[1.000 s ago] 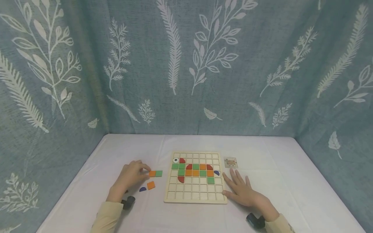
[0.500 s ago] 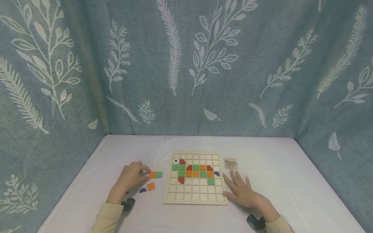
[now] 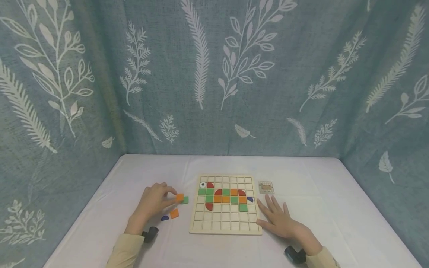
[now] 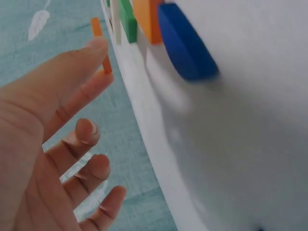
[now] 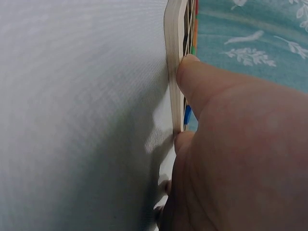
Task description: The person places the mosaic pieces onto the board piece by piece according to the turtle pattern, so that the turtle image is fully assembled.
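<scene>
My left hand (image 3: pixel 153 203) pinches an orange square tile (image 3: pixel 180 197) between thumb and index finger. In the left wrist view the tile (image 4: pixel 96 26) is seen edge-on, raised off the table, with the other fingers loosely bent. Close by lie a green square tile (image 3: pixel 186 200), another orange square (image 3: pixel 174 213) and a blue half-round piece (image 3: pixel 165 218). To the right is a wooden grid board (image 3: pixel 224 225) bearing several green, orange and red pieces and a white eye piece (image 3: pixel 202 184). My right hand (image 3: pixel 279 222) lies with fingers spread; its thumb and index finger touch the board's right edge.
A small picture card (image 3: pixel 266 187) lies beyond my right fingertips, beside the board. On the board's right side sits a blue piece (image 3: pixel 250 199). A white cloth covers the table (image 3: pixel 221 253), and a leaf-patterned curtain (image 3: pixel 214 74) stands behind and at both sides.
My left hand has lifted the orange square and moved it slightly right, so it now partly overlaps the green tile in the head view. The right hand stays on the board's edge.
</scene>
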{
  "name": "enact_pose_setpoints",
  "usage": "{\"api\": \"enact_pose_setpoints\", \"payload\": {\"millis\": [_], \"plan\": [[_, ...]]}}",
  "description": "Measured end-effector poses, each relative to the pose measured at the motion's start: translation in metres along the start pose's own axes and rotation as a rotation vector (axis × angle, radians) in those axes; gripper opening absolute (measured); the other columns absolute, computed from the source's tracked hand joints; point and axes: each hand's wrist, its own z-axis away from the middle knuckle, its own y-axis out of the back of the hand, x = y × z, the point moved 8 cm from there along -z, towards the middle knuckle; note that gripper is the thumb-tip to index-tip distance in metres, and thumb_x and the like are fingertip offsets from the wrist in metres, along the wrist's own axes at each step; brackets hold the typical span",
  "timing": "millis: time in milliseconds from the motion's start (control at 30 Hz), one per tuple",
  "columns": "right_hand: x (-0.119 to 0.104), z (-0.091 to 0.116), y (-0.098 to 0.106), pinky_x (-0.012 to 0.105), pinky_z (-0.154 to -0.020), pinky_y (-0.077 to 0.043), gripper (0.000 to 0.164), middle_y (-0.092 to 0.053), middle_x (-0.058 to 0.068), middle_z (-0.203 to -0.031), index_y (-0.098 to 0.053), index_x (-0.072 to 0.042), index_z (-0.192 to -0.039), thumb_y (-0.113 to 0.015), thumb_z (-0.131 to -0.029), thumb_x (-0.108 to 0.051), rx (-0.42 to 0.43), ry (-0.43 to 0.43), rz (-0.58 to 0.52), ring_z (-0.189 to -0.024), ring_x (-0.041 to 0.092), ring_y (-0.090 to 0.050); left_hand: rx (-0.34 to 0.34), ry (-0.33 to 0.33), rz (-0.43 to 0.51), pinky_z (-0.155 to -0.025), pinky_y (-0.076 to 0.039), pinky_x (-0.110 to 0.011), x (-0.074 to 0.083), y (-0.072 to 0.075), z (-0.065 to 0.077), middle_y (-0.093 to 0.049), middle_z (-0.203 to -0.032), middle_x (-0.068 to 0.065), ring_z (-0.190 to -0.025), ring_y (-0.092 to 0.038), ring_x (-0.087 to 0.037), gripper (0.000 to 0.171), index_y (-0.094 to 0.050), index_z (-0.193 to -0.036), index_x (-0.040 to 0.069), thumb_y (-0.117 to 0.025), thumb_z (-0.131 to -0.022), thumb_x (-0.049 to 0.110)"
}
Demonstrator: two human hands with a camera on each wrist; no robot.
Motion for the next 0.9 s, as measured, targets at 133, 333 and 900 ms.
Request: {"api": "enact_pose_setpoints", "payload": {"millis": [133,333,900], "plan": [[0.000,-0.001,0.000,0.063,-0.104,0.007,0.071,-0.001,0.017,-0.154,-0.019,-0.017,-0.148,-0.038,-0.092,-0.056,0.003,0.005,0.000,-0.140,0.039,0.006,0.004,-0.040,-0.006,-0.064,-0.034,-0.034,0.016,0.002,-0.001,-0.053,-0.072,0.005,-0.068,-0.042,-0.011,0.020,-0.071,-0.091,0.020,-0.075,-0.075,0.033],[0.000,-0.001,-0.001,0.064,-0.104,0.008,0.071,-0.001,0.017,-0.154,-0.019,-0.017,-0.148,-0.038,-0.092,-0.056,0.004,0.006,-0.001,-0.140,0.039,0.007,-0.019,-0.076,-0.013,-0.066,-0.036,-0.034,0.041,-0.006,-0.002,-0.052,-0.070,0.005,-0.067,-0.040,-0.011,0.022,-0.071,-0.090,0.020,-0.076,-0.073,0.034],[-0.002,0.002,0.002,0.064,-0.103,0.009,0.070,0.000,0.018,-0.154,-0.019,-0.016,-0.148,-0.039,-0.093,-0.054,0.000,0.008,-0.018,-0.140,0.039,0.007,-0.044,-0.241,0.055,-0.071,-0.034,-0.034,0.097,-0.035,-0.016,-0.064,-0.087,0.007,-0.075,-0.045,-0.011,0.022,-0.072,-0.086,0.023,-0.076,-0.071,0.039]]}}
